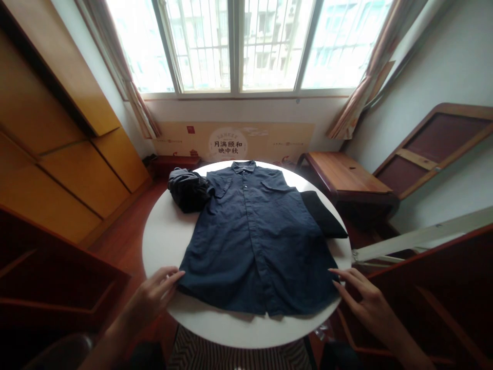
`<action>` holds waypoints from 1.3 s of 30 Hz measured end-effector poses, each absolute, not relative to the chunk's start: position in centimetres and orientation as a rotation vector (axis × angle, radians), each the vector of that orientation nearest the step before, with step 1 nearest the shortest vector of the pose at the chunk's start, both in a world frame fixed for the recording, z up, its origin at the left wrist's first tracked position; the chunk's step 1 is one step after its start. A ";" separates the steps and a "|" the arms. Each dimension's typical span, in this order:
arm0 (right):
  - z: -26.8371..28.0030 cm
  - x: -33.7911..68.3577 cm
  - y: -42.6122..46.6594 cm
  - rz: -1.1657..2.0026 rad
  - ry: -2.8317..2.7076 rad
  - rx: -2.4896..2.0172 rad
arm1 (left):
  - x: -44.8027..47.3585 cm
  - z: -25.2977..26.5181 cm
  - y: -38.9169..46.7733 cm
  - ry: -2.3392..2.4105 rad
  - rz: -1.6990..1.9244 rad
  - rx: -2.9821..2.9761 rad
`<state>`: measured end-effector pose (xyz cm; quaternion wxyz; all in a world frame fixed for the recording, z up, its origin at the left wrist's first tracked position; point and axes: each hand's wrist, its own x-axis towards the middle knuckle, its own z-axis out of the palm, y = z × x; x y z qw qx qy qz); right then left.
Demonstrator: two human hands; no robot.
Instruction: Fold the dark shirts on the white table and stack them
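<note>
A dark blue button-up shirt (231, 246) lies spread front side up, its collar at the far side and its hem towards me. My left hand (159, 288) has its fingers closed on the left corner of the hem. At the opposite corner, my right hand (360, 295) holds the shirt's edge between thumb and fingers, both tips showing over the cloth. The shirt's short sleeves lie in towards its front near the shoulders. Beside its left shoulder sits a bunched dark garment (187, 187). A folded black cloth (323, 213) lies partly under its right side.
The round white table (162, 246) bears all the clothes. A wooden bench (346, 174) stands at the back right, and yellow cabinets (80, 180) line the left. Dark wooden furniture (442, 288) flanks me at the right. Windows (265, 46) fill the far wall.
</note>
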<state>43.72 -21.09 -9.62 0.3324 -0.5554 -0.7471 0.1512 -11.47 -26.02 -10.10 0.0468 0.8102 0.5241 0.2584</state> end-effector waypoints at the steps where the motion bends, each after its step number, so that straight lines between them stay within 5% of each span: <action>1: -9.8 43.8 -21.0 0.389 -1.938 -1.469 | -11.1 -10.1 -25.9 1.653 0.787 2.433; 19: -8.7 45.0 -22.0 0.537 -1.589 -1.622 | -9.4 -10.1 -28.4 1.773 0.866 2.192; 26: -9.5 44.3 -22.6 0.332 -1.760 -1.647 | -9.1 -9.4 -28.5 1.861 0.852 2.090; 32: -5.7 38.9 -20.3 0.174 -1.920 -1.449 | -7.3 -8.1 -28.3 1.798 0.767 1.880; 39: -0.4 26.7 -11.1 0.436 -2.261 -1.112 | -3.7 -9.0 -27.9 1.740 1.092 1.835</action>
